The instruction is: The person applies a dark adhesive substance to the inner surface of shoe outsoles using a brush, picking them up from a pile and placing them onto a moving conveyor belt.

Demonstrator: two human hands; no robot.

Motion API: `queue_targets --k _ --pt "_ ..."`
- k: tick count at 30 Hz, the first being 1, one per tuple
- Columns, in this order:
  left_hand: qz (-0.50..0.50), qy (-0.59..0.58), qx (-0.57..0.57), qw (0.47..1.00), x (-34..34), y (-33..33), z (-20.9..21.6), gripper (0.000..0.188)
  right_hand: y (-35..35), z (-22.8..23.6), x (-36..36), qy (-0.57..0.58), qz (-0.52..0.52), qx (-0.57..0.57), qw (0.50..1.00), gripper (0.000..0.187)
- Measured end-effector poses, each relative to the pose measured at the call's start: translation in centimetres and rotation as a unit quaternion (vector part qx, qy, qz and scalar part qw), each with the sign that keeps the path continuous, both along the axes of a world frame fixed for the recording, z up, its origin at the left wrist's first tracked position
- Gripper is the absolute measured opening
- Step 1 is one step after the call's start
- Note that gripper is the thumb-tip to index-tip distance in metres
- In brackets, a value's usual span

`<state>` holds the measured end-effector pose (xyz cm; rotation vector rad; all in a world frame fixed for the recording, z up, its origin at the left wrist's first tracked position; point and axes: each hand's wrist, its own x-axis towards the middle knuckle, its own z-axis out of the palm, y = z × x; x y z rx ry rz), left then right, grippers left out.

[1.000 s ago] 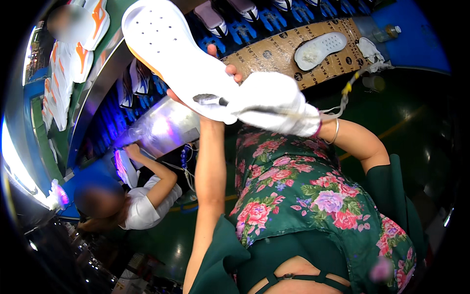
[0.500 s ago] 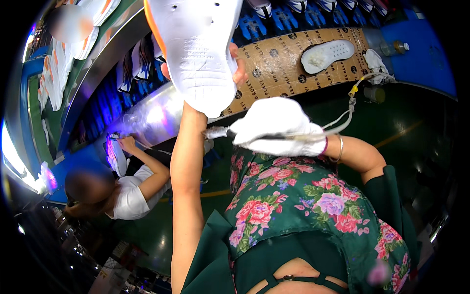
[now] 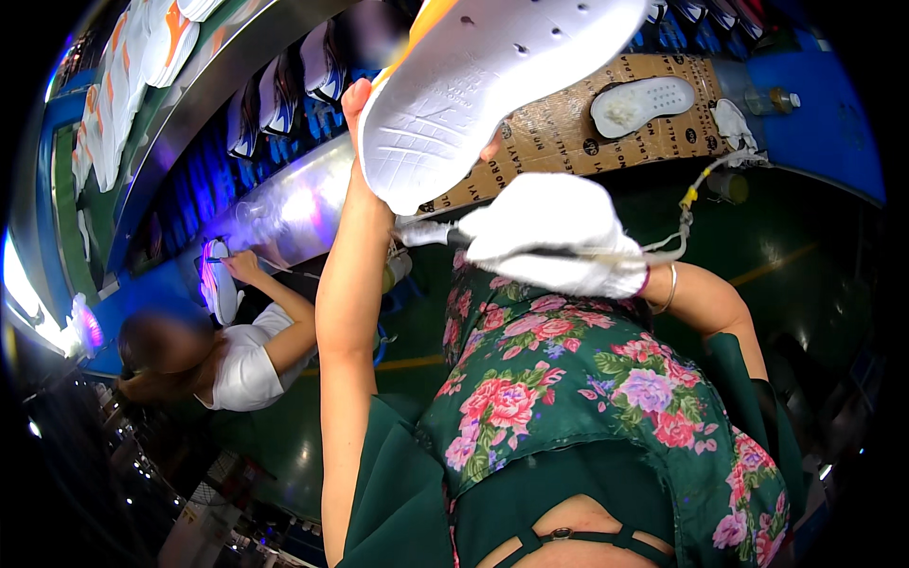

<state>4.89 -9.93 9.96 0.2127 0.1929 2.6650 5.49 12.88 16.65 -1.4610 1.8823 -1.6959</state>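
Observation:
A large white shoe sole (image 3: 492, 80) with a yellow-orange edge is raised in front of me, its heel end low and its toe end at upper right. My left hand (image 3: 356, 104) grips it from behind; only fingertips show on either side, the rest being hidden. Below the heel, my right hand (image 3: 554, 232), in a white glove, is closed around a brush (image 3: 431, 234) with pale bristles pointing left. A thin clear tube (image 3: 684, 227) runs from beside that hand. Brush and sole look close together, but whether they touch I cannot tell.
Behind, a cardboard sheet (image 3: 559, 133) carries another white sole (image 3: 644, 106) with crumbly whitish matter at one end. A bottle (image 3: 778, 99) and white cloth (image 3: 732, 123) lie to its right. At left, a co-worker's hand (image 3: 244, 266) holds a tool at a shoe (image 3: 220, 284).
The sole has tilted, its toe end swinging right, and my left hand has turned with it. My gloved right hand with the brush has shifted slightly right and up.

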Motion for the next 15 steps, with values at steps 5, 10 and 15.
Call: queue_targets --k 5,10,15 --pt "-0.016 0.105 -0.073 0.992 -1.0 -0.1 -0.3 0.096 -0.4 -1.6 0.1 0.184 -0.042 0.03 0.982 0.025" --pt "-0.036 0.107 -0.068 0.991 -0.6 -0.8 -1.0 0.097 -0.4 0.2 0.0 -0.109 -0.019 0.002 0.994 0.014" --pt "-0.001 -0.033 -0.005 0.999 0.3 0.1 -0.1 0.093 0.1 -1.0 -0.4 0.171 -0.033 0.041 0.984 0.021"
